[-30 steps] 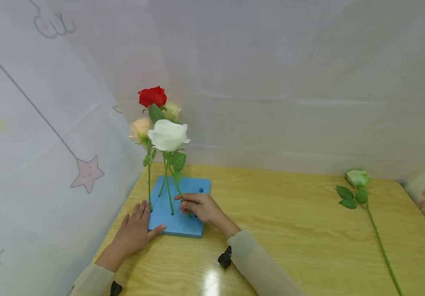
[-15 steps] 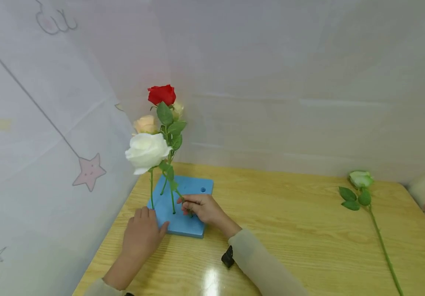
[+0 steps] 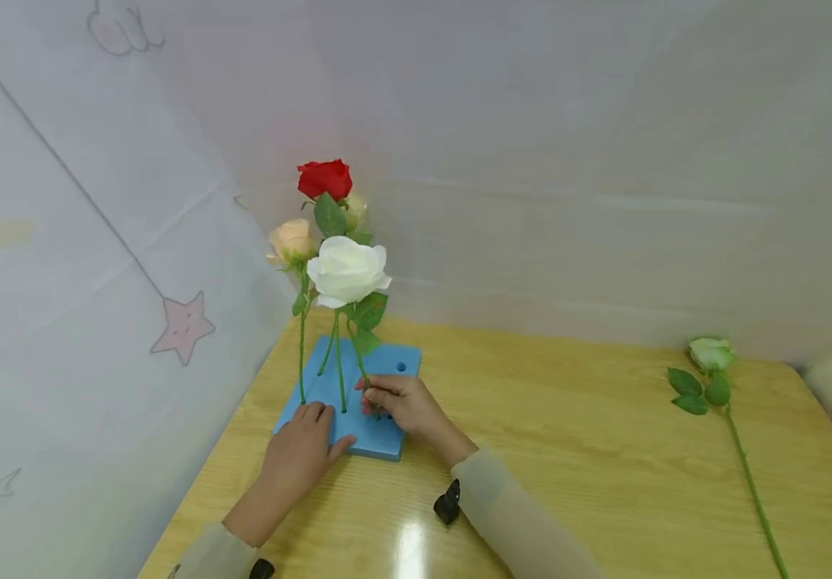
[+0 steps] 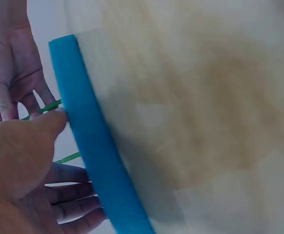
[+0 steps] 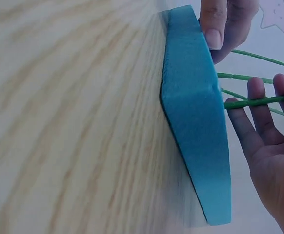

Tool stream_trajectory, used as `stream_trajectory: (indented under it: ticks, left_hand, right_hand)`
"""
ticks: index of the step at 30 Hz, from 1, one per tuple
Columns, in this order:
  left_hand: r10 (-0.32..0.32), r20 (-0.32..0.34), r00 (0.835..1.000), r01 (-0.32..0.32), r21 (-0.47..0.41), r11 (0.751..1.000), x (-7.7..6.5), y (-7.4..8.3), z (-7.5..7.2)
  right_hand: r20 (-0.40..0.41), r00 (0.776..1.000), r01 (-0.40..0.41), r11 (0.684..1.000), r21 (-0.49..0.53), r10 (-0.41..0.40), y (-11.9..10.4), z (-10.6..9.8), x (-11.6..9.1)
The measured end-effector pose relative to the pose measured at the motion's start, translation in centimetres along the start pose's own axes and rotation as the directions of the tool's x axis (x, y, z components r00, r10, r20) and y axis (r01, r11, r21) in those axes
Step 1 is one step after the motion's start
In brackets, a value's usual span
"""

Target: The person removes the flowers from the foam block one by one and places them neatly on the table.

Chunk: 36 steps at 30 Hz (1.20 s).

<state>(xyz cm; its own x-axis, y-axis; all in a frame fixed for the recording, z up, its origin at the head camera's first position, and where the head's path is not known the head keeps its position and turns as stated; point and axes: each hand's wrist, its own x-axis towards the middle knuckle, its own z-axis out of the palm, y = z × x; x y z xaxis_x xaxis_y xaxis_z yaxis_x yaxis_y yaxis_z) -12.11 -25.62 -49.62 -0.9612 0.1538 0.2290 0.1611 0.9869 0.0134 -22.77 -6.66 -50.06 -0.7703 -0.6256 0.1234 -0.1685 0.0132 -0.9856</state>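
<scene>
Resting on the near left edge of the blue board (image 3: 374, 441), fingers extended and thumb apart, is the left hand (image 3: 302, 452), then the right hand (image 3: 410, 408), its fingers clamped on a green stem (image 5: 255, 102) that meets the board, and, far right, a pale green rose (image 3: 710, 354) lying on the bench (image 3: 568, 450).

A pink star (image 3: 183, 327) marks the pale backdrop (image 3: 83, 322).

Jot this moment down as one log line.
left hand: touching blue board | right hand: grip on green stem | red rose, peach rose, white rose: above board | pale green rose: lying on table
</scene>
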Motion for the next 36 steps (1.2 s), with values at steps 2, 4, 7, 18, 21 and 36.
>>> stream_trajectory:
  ticks: [2,4,7,18,21,36]
  left_hand:
    - [0.026,-0.012,1.0,-0.026,0.019,0.999,0.5,0.0,-0.2]
    - [0.038,0.002,0.999,-0.038,0.029,0.999,0.9,0.1,-0.3]
    - [0.04,0.036,0.999,-0.041,0.032,0.999,1.0,0.3,-0.4]
    - [0.025,0.074,0.997,-0.027,0.021,0.999,2.6,-0.6,0.0]
    - [0.018,0.101,0.995,-0.018,-0.002,1.0,2.4,-0.8,0.5]
    - [-0.006,0.191,0.982,0.035,-0.145,0.989,2.6,-2.2,1.6]
  right_hand:
    - [-0.024,1.0,-0.007,1.0,0.014,0.007,-0.2,-0.2,0.0]
    - [-0.046,0.999,-0.015,0.999,0.038,0.016,-0.2,-0.4,-0.1]
    - [-0.082,0.996,-0.023,0.997,0.071,0.029,-0.2,-0.2,-0.6]
    - [-0.142,0.986,0.112,0.979,0.17,-0.088,-6.7,-2.0,1.7]
    - [-0.1,0.994,0.069,0.983,0.171,-0.052,-7.3,-2.5,1.8]
    - [-0.073,0.997,0.041,0.982,0.183,-0.028,-7.6,-5.3,0.7]
